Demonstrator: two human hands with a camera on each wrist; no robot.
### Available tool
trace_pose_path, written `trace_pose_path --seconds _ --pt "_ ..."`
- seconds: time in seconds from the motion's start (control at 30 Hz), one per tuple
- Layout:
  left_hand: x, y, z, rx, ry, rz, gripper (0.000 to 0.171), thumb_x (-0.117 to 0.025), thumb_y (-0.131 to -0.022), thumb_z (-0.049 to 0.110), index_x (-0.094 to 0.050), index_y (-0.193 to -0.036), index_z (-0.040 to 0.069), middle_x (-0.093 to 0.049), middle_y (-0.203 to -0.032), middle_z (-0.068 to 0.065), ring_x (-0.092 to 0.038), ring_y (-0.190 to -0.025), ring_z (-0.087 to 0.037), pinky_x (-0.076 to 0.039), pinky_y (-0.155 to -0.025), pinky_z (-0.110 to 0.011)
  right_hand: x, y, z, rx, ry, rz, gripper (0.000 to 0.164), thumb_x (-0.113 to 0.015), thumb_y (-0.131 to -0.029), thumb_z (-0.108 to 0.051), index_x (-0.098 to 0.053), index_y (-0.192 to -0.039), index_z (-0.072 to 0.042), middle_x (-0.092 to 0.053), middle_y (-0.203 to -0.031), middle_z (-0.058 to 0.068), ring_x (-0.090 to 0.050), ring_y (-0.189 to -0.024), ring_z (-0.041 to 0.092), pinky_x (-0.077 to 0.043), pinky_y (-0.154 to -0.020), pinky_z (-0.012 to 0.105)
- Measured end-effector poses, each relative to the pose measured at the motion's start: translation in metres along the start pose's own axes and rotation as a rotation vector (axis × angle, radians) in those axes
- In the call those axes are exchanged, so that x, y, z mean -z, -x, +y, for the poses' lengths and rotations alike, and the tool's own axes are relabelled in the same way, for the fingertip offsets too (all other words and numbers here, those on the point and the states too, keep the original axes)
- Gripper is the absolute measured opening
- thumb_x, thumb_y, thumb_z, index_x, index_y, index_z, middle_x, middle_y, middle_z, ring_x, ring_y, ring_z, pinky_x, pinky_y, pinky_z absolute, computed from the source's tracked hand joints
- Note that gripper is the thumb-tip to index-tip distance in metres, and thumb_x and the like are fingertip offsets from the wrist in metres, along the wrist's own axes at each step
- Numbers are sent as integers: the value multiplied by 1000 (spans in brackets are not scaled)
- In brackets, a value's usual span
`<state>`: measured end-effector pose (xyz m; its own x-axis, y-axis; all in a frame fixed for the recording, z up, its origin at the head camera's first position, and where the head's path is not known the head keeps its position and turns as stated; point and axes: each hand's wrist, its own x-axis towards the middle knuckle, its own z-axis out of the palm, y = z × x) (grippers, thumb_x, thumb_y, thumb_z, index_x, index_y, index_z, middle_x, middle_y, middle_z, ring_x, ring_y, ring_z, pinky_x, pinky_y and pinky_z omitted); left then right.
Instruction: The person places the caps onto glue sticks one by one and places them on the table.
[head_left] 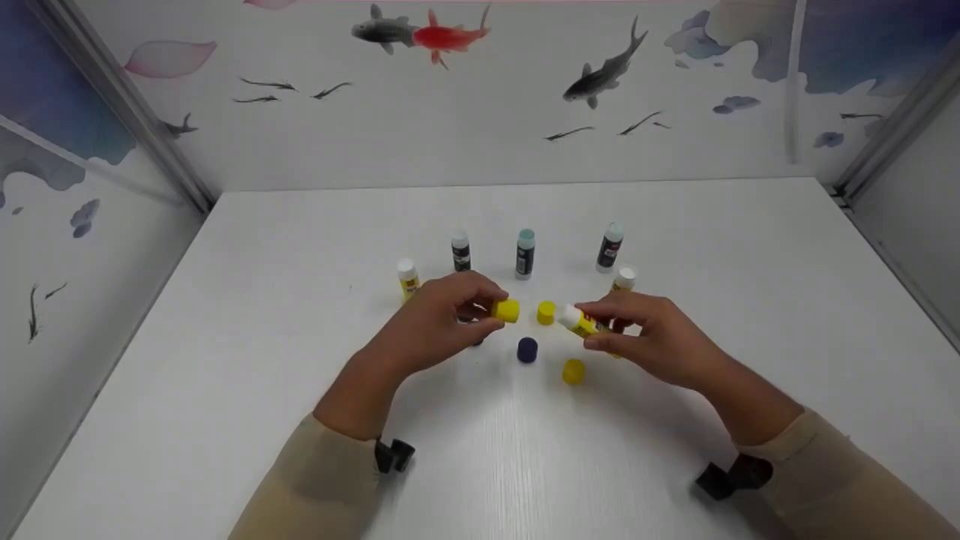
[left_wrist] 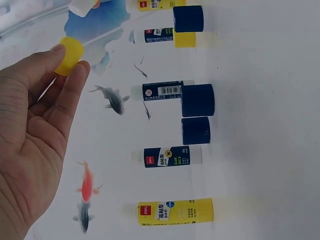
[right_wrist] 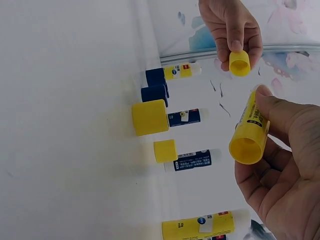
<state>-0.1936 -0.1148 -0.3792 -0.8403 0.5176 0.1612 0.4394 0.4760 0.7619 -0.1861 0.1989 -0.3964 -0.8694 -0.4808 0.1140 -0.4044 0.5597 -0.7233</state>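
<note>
In the head view my left hand point(head_left: 439, 322) pinches a yellow cap point(head_left: 507, 310) between thumb and fingers, above the table. The right wrist view shows the hollow end of that cap point(right_wrist: 239, 65). To the right, my right hand point(head_left: 660, 334) grips a yellow glue stick point(head_left: 581, 322), tilted with its white end toward the left hand. Its yellow base end point(right_wrist: 248, 147) faces the right wrist camera. Cap and glue stick are apart. Below the hands stand a yellow cap point(head_left: 546, 313), a navy cap point(head_left: 527, 350) and another yellow cap point(head_left: 574, 372).
Navy glue sticks point(head_left: 525, 255) stand in a row at the back. Yellow glue sticks point(head_left: 407, 277) stand at either side, partly behind the hands. Another navy cap point(left_wrist: 196, 131) shows in the left wrist view. Printed panels point(head_left: 487, 150) enclose the white table point(head_left: 300, 232).
</note>
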Motion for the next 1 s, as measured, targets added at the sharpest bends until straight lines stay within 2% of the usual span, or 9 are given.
trace_pose_path --seconds 0.2,0.43,0.67,0.83,1.0 --pt "-2 -1 0 -19 20 -15 26 -74 -97 12 -69 -122 12 -68 -123 -1 -71 -110 -13 -60 -97 -27 -4 -2 0 -4 15 -14 42 -81 -91 -21 -73 -132 -28 -73 -108 -9 -62 -92 16 -55 -82 22" --pt "-4 -3 2 -30 24 -31 24 -74 -97 11 -69 -121 14 -69 -122 -1 -70 -112 -13 -59 -98 -28 -6 -3 -3 0 -18 -36 41 -80 -92 -19 -73 -132 -24 -73 -113 -5 -65 -97 15 -58 -91 22" --pt "-6 -3 3 -35 51 -48 24 -73 -97 10 -69 -121 13 -68 -121 0 -70 -113 -13 -60 -99 -33 -8 -5 -3 2 -16 -44 40 -80 -92 -19 -74 -131 -26 -73 -114 -6 -64 -97 15 -57 -89 21" --pt "-10 -4 5 -50 65 -80 24 -72 -98 9 -68 -121 14 -68 -122 2 -68 -114 -9 -58 -100 -26 -10 -5 -2 26 15 -39 37 -83 -90 -19 -75 -126 -26 -72 -113 -9 -65 -96 13 -58 -90 25" --pt "-13 -5 7 -53 70 -102 25 -72 -98 9 -67 -122 15 -67 -123 3 -68 -114 -7 -58 -99 -23 -11 -6 0 44 15 -39 34 -84 -89 -18 -74 -120 -26 -71 -110 -12 -66 -94 13 -59 -87 27"
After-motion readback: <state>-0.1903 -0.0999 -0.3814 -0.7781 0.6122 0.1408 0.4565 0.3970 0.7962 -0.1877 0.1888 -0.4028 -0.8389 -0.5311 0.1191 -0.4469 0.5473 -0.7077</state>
